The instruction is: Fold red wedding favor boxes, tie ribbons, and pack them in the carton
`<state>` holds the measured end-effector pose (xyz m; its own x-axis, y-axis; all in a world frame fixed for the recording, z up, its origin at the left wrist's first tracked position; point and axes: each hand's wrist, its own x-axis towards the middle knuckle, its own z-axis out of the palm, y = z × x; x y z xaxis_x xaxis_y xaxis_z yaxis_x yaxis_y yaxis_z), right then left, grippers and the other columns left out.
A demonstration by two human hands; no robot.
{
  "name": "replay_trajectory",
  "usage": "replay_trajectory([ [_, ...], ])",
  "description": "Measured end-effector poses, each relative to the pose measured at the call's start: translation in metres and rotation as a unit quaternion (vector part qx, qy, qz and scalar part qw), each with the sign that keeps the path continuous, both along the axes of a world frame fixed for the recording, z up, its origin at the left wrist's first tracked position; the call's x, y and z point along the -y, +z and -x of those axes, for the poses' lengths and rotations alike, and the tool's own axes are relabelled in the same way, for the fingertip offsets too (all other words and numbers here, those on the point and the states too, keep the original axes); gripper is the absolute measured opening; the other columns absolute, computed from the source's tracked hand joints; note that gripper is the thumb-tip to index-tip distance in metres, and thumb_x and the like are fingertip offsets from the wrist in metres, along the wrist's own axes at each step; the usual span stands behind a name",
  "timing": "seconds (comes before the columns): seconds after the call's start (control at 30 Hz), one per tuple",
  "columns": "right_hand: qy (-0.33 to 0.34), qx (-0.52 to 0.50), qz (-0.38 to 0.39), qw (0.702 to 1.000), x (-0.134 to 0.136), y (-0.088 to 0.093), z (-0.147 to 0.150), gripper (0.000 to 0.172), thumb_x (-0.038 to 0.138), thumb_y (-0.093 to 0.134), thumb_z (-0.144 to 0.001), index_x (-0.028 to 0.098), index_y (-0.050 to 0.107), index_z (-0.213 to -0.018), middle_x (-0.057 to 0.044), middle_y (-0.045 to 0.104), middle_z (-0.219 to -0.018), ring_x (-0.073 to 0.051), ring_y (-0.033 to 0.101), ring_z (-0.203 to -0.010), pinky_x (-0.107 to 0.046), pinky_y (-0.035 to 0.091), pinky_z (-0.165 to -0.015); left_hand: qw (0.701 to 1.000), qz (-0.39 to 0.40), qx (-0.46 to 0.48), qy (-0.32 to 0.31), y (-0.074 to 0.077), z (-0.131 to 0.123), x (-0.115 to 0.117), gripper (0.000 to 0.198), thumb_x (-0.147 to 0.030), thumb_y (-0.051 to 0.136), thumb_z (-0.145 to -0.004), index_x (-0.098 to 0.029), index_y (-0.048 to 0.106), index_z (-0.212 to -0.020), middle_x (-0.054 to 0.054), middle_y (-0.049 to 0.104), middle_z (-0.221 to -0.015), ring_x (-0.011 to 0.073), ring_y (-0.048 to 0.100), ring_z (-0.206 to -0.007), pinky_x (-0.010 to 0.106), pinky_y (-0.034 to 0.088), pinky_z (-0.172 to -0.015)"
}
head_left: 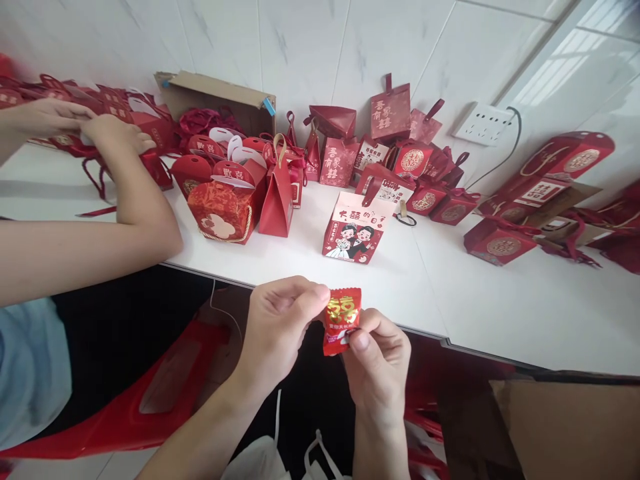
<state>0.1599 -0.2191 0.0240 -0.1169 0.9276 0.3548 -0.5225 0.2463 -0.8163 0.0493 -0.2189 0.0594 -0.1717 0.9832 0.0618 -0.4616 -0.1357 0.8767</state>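
A small red wrapped candy (342,321) with gold characters is pinched between both my hands, in front of the table's near edge. My left hand (280,327) grips its upper left corner with the thumb on top. On its lower right side, my right hand (380,360) presses thumb and fingers together. Just beyond the candy, a red and white gift box (354,230) with a cartoon bride and groom stands upright on the white table (400,287).
Red gift boxes (225,193) crowd the table's back and left, near an open cardboard box (220,93). More boxes (500,240) stand at the right. A power strip (483,123) is by the wall. At left, another person's hands (115,133) handle boxes. A carton (570,427) sits lower right.
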Motion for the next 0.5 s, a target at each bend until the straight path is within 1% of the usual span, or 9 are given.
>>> replay_trajectory([
  [0.03, -0.019, 0.009, -0.005, 1.0, 0.0, 0.0, 0.001, 0.019, 0.026, 0.069, -0.081, 0.019, 0.061, -0.066, 0.002, 0.064, -0.061, -0.011, 0.059, -0.058, -0.024, 0.05, -0.058, 1.0, 0.0, -0.008, -0.002, -0.001, 0.001, 0.0, 0.025, -0.032, 0.071, -0.072, -0.015, 0.065, -0.055, 0.0, 0.061, -0.052, 0.0102, 0.054, -0.049, 0.021, 0.045, -0.048],
  [0.1, -0.078, 0.032, -0.019, 0.996, 0.0, -0.001, 0.002, 0.017, 0.022, 0.068, -0.082, 0.019, 0.06, -0.067, 0.001, 0.064, -0.064, -0.012, 0.06, -0.06, -0.024, 0.05, -0.059, 0.999, -0.009, -0.021, -0.03, -0.004, 0.001, 0.0, 0.021, -0.036, 0.074, -0.07, -0.015, 0.068, -0.068, 0.002, 0.067, -0.064, 0.0127, 0.062, -0.06, 0.021, 0.051, -0.057],
  [0.17, -0.131, 0.053, -0.035, 0.989, -0.001, -0.002, 0.003, 0.016, 0.018, 0.068, -0.081, 0.018, 0.06, -0.067, 0.001, 0.065, -0.066, -0.012, 0.06, -0.062, -0.024, 0.05, -0.06, 0.997, -0.018, -0.036, -0.064, -0.005, 0.001, -0.002, 0.027, -0.035, 0.078, -0.066, -0.016, 0.07, -0.083, 0.004, 0.071, -0.077, 0.0151, 0.066, -0.072, 0.021, 0.053, -0.064],
  [0.2, -0.145, 0.058, -0.041, 0.987, -0.002, -0.003, 0.003, 0.016, 0.016, 0.067, -0.081, 0.018, 0.06, -0.067, 0.001, 0.065, -0.066, -0.011, 0.06, -0.063, -0.024, 0.05, -0.06, 0.996, -0.016, -0.043, -0.074, -0.006, 0.001, -0.003, 0.029, -0.034, 0.079, -0.066, -0.016, 0.069, -0.087, 0.005, 0.071, -0.082, 0.0154, 0.066, -0.075, 0.021, 0.054, -0.067],
  [0.23, -0.151, 0.06, -0.046, 0.986, -0.003, -0.004, 0.003, 0.015, 0.015, 0.067, -0.08, 0.018, 0.06, -0.067, 0.001, 0.065, -0.066, -0.011, 0.06, -0.063, -0.023, 0.05, -0.06, 0.996, -0.009, -0.048, -0.078, -0.007, 0.001, -0.005, 0.028, -0.032, 0.079, -0.067, -0.016, 0.069, -0.088, 0.005, 0.071, -0.083, 0.0148, 0.066, -0.077, 0.021, 0.054, -0.068],
  [0.3, -0.145, 0.06, -0.055, 0.986, -0.004, -0.006, 0.002, 0.015, 0.014, 0.066, -0.081, 0.019, 0.06, -0.068, 0.001, 0.065, -0.067, -0.01, 0.06, -0.062, -0.023, 0.05, -0.061, 0.994, 0.011, -0.054, -0.09, -0.009, 0.0, -0.007, 0.022, -0.032, 0.075, -0.072, -0.016, 0.069, -0.086, 0.003, 0.07, -0.08, 0.0122, 0.065, -0.074, 0.019, 0.052, -0.067],
  [0.37, -0.134, 0.063, -0.061, 0.987, -0.005, -0.008, 0.002, 0.014, 0.013, 0.065, -0.082, 0.019, 0.06, -0.07, 0.001, 0.066, -0.069, -0.011, 0.061, -0.065, -0.023, 0.051, -0.062, 0.991, 0.022, -0.063, -0.117, -0.011, 0.001, -0.008, 0.019, -0.034, 0.071, -0.076, -0.016, 0.069, -0.083, 0.002, 0.067, -0.076, 0.01, 0.062, -0.07, 0.017, 0.05, -0.065],
  [0.43, -0.135, 0.076, -0.069, 0.985, -0.005, -0.01, 0.001, 0.013, 0.013, 0.065, -0.082, 0.02, 0.061, -0.072, 0.001, 0.067, -0.071, -0.012, 0.062, -0.067, -0.024, 0.051, -0.063, 0.988, 0.015, -0.073, -0.137, -0.013, 0.002, -0.008, 0.019, -0.035, 0.069, -0.079, -0.015, 0.068, -0.079, 0.0, 0.065, -0.073, 0.009, 0.06, -0.07, 0.016, 0.049, -0.064],
  [0.5, -0.146, 0.091, -0.074, 0.982, -0.006, -0.012, 0.0, 0.012, 0.012, 0.065, -0.082, 0.02, 0.062, -0.073, 0.001, 0.067, -0.071, -0.012, 0.061, -0.067, -0.024, 0.051, -0.063, 0.988, 0.0, -0.082, -0.13, -0.015, 0.003, -0.007, 0.018, -0.034, 0.068, -0.08, -0.016, 0.067, -0.077, 0.0, 0.064, -0.073, 0.0088, 0.059, -0.071, 0.016, 0.049, -0.065],
])
